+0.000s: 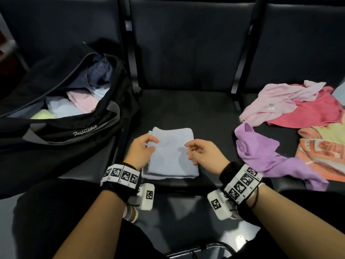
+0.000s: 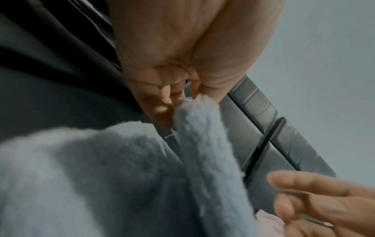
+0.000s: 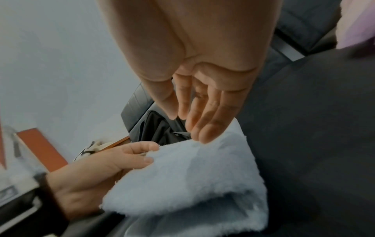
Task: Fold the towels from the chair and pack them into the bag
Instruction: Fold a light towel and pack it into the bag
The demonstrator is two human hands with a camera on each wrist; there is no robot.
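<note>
Blue towel's (image 1: 170, 154) edge in left grip (image 1: 142, 153) (pinched)

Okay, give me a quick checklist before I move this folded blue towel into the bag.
1. Blue towel folded flat on the seat: ok.
2. Left hand pinching the towel's left edge: ok.
3. Right hand gripping the towel: not ok, fingers open above it.
4. Bag unzipped and open: ok.
5. Room left in the bag: cannot tell, several towels already inside.
6. Purple towel clear of the blue one: ok.
</note>
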